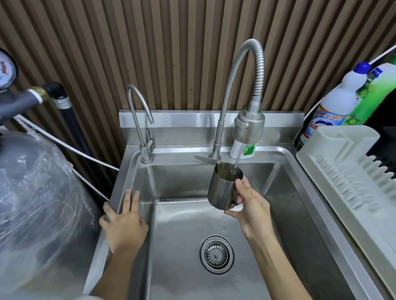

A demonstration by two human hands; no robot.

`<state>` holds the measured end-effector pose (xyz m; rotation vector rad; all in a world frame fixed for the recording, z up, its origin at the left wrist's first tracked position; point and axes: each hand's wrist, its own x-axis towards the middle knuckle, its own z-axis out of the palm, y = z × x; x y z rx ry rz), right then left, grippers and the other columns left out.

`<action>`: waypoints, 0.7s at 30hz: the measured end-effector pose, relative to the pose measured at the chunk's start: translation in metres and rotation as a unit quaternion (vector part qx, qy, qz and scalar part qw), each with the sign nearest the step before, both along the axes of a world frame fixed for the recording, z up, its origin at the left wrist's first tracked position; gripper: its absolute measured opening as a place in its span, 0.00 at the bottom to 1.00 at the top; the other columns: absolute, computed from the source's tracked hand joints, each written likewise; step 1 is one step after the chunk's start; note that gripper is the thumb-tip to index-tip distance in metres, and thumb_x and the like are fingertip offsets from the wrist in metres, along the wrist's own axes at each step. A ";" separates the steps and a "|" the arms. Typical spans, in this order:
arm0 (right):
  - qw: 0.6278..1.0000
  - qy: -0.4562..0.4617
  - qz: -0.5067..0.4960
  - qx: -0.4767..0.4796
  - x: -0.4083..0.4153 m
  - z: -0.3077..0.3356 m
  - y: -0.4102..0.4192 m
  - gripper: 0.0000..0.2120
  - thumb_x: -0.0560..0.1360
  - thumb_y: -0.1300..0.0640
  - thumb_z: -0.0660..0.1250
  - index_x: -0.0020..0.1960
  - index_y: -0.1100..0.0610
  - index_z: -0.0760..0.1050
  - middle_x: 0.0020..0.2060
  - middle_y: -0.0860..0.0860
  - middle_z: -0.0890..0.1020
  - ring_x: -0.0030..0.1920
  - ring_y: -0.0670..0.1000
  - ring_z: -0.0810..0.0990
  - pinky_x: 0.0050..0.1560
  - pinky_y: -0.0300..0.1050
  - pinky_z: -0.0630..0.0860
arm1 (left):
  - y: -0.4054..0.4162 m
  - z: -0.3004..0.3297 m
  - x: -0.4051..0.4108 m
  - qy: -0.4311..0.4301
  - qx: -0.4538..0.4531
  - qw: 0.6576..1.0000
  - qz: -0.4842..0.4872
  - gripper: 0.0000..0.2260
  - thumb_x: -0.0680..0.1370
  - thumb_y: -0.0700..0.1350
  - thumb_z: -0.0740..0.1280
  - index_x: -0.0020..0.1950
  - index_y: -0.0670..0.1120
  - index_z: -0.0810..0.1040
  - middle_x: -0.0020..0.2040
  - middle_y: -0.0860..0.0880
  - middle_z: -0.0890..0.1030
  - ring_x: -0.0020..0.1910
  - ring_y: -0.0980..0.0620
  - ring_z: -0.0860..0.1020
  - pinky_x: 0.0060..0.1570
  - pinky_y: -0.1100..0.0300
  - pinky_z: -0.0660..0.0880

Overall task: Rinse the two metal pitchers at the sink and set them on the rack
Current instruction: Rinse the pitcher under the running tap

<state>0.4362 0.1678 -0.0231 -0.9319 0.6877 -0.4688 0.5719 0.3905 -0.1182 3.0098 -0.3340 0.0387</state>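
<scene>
I am holding one metal pitcher (224, 190) over the sink (294, 164), my right hand (250, 204) fingers pinching its side under the running spray faucet (249, 127); my left hand (124, 223) is lying spread flat on the sink's edge.

Lighting is even and fairly bright, coming from above. I note soft glare on the sink (297, 213) basin and on the plastic-wrapped tank (31, 196) to my left, which looks smeared. Shadows are faint. Wide-angle distortion bends the slatted wall (161, 47) and edges; the centre stays sharp.
</scene>
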 end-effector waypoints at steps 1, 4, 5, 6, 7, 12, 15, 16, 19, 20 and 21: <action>1.000 0.000 0.002 -0.012 0.000 0.001 0.002 0.23 0.74 0.61 0.66 0.24 0.56 0.62 0.61 0.44 0.76 0.56 0.42 0.77 0.57 0.69 0.70 | 0.000 0.000 0.000 0.001 0.000 1.000 -0.001 0.29 0.74 0.45 0.61 0.75 0.52 0.57 0.76 0.55 0.58 0.68 0.29 0.56 0.59 0.37 0.61; 0.999 -0.012 -0.027 -0.027 0.001 0.000 0.002 0.22 0.74 0.61 0.66 0.26 0.57 0.61 0.64 0.46 0.75 0.54 0.41 0.77 0.55 0.64 0.71 | 0.000 0.000 0.001 0.008 0.005 1.000 -0.005 0.29 0.75 0.46 0.60 0.76 0.52 0.55 0.77 0.55 0.55 0.68 0.29 0.55 0.60 0.37 0.61; 0.999 -0.011 -0.031 -0.034 0.002 0.000 0.001 0.22 0.74 0.61 0.66 0.26 0.57 0.60 0.65 0.46 0.75 0.54 0.41 0.77 0.53 0.61 0.72 | 0.000 -0.001 0.001 0.010 0.006 1.000 -0.004 0.29 0.75 0.46 0.59 0.76 0.53 0.54 0.77 0.56 0.54 0.68 0.29 0.54 0.60 0.37 0.61; 0.999 -0.003 -0.026 -0.048 0.003 0.002 0.001 0.21 0.74 0.61 0.66 0.26 0.56 0.60 0.65 0.46 0.75 0.55 0.41 0.77 0.52 0.59 0.71 | -0.001 -0.001 0.001 0.010 0.007 1.000 -0.005 0.29 0.76 0.47 0.59 0.76 0.53 0.53 0.77 0.56 0.53 0.69 0.30 0.54 0.60 0.37 0.60; 0.998 0.000 -0.019 -0.058 0.003 0.002 0.001 0.22 0.74 0.61 0.66 0.26 0.56 0.60 0.65 0.46 0.75 0.55 0.41 0.77 0.52 0.59 0.71 | -0.001 0.000 0.001 0.009 0.007 1.000 -0.006 0.29 0.76 0.47 0.58 0.76 0.53 0.52 0.77 0.56 0.53 0.69 0.30 0.53 0.61 0.37 0.60; 0.998 -0.004 -0.021 -0.064 0.002 0.003 -0.002 0.22 0.75 0.60 0.65 0.26 0.57 0.58 0.67 0.49 0.73 0.43 0.32 0.80 0.54 0.61 0.71 | -0.001 0.001 0.000 0.012 0.009 1.000 -0.007 0.29 0.77 0.47 0.57 0.76 0.53 0.50 0.77 0.56 0.51 0.69 0.30 0.53 0.61 0.38 0.60; 0.998 -0.021 -0.025 -0.046 0.001 0.007 -0.002 0.22 0.71 0.57 0.69 0.25 0.55 0.61 0.64 0.49 0.75 0.44 0.40 0.79 0.60 0.71 0.68 | 0.000 0.002 0.001 0.015 0.008 1.000 -0.008 0.29 0.77 0.47 0.57 0.76 0.53 0.51 0.77 0.56 0.52 0.69 0.30 0.53 0.61 0.37 0.60; 0.998 -0.020 -0.030 -0.054 0.001 0.010 -0.001 0.21 0.72 0.59 0.68 0.26 0.55 0.61 0.65 0.49 0.75 0.42 0.39 0.79 0.61 0.68 0.68 | 0.000 0.002 0.001 0.017 0.007 1.000 -0.007 0.29 0.77 0.47 0.57 0.76 0.53 0.51 0.77 0.55 0.52 0.69 0.30 0.53 0.61 0.37 0.60; 0.995 -0.017 -0.020 -0.101 0.005 0.017 0.001 0.20 0.74 0.65 0.65 0.29 0.57 0.60 0.63 0.49 0.76 0.44 0.34 0.80 0.58 0.54 0.72 | -0.001 0.002 0.000 0.010 0.012 1.000 -0.011 0.29 0.77 0.47 0.57 0.76 0.53 0.51 0.77 0.56 0.52 0.69 0.30 0.53 0.61 0.37 0.60; 0.994 -0.017 -0.026 -0.109 0.006 0.018 0.002 0.19 0.74 0.65 0.65 0.29 0.56 0.60 0.62 0.48 0.77 0.47 0.36 0.80 0.56 0.52 0.72 | -0.001 0.002 0.001 0.013 0.012 1.000 -0.009 0.29 0.77 0.47 0.57 0.76 0.53 0.51 0.77 0.56 0.52 0.69 0.30 0.53 0.61 0.37 0.60; 0.993 -0.016 -0.035 -0.112 0.007 0.018 0.000 0.20 0.75 0.64 0.65 0.29 0.56 0.60 0.63 0.47 0.77 0.52 0.39 0.78 0.54 0.51 0.72 | -0.001 0.003 0.001 0.016 0.010 1.000 -0.006 0.29 0.77 0.47 0.57 0.76 0.53 0.51 0.77 0.56 0.52 0.69 0.30 0.53 0.61 0.37 0.60</action>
